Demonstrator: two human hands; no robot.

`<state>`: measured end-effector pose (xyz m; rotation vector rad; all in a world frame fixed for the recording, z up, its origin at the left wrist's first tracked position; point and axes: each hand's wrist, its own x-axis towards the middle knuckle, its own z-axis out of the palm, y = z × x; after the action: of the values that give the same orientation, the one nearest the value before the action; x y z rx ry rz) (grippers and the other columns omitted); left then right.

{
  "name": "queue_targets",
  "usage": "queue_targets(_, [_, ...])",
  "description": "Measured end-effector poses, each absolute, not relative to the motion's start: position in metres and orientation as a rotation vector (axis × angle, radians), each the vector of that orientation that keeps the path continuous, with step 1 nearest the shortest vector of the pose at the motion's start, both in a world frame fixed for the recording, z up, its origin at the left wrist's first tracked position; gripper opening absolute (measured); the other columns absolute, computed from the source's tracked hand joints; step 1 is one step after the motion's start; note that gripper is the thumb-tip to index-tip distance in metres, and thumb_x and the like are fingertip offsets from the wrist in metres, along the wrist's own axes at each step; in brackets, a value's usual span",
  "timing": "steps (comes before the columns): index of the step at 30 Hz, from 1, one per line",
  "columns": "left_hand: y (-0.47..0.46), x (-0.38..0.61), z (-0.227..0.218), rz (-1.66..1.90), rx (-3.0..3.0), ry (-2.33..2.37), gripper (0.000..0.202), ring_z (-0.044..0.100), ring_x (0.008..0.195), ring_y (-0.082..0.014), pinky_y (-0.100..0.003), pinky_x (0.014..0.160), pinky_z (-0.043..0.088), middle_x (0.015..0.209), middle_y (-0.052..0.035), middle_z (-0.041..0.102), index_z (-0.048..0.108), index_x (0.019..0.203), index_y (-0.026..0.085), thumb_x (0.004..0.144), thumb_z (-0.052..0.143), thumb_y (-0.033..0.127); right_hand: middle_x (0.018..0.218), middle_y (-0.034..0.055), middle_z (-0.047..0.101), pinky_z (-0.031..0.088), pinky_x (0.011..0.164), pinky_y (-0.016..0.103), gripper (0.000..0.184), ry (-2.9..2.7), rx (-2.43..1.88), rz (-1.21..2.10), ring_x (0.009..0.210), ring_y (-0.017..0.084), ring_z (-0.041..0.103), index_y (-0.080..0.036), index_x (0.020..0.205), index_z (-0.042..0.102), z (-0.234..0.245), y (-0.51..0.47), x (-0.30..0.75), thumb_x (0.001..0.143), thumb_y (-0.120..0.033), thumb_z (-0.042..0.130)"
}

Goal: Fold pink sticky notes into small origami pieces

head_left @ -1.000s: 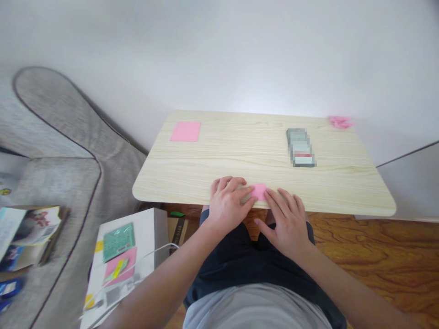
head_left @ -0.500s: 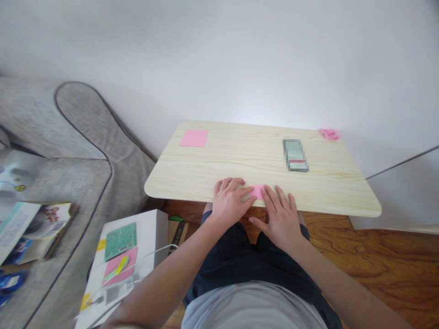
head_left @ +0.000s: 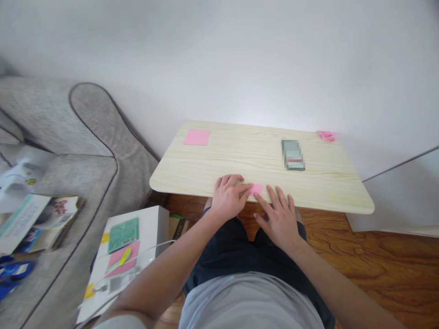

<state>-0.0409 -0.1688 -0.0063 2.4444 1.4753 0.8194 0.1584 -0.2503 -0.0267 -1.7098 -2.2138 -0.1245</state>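
Note:
A small folded pink paper lies at the near edge of the light wooden table. My left hand rests on the paper's left part, fingers curled and pressing down. My right hand lies flat to the paper's right, fingers stretched out with the index fingertip touching the paper's edge. A flat pink sheet sits at the table's far left corner. A crumpled pink piece lies at the far right corner.
A blurred phone-sized object lies right of the table's middle. A grey sofa with books is to the left. A white box with green and pink papers stands by my left knee. The floor is wood.
The view has shifted slightly, so the table sits further right and smaller. My right hand has slid a little back toward the table edge; my left hand still presses the paper.

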Motion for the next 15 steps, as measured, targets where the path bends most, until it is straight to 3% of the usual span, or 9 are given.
queue_targets(7, [-0.168, -0.042, -0.004, 0.781, 2.451, 1.492, 0.032, 0.053, 0.127, -0.0277, -0.049, 0.114, 0.039, 0.132, -0.0063, 0.066, 0.074, 0.128, 0.033, 0.099, 0.060, 0.037, 0.163, 0.0081, 0.048, 0.025, 0.122, 0.064, 0.050, -2.139, -1.662, -0.101, 0.154, 0.036, 0.036, -0.033, 0.148, 0.058, -0.029, -0.251, 0.161, 0.098, -0.038, 0.061])
queue_targets(15, [-0.159, -0.031, 0.002, 0.692, 2.462, 1.372, 0.043, 0.053, 0.130, -0.0276, -0.047, 0.116, 0.039, 0.137, -0.0064, 0.066, 0.067, 0.135, 0.026, 0.093, 0.066, 0.036, 0.137, 0.0079, 0.069, 0.036, 0.117, 0.052, 0.027, -1.968, -1.544, -0.037, 0.135, 0.030, 0.054, -0.026, 0.123, 0.073, -0.027, -0.233, 0.166, 0.097, -0.033, 0.066])
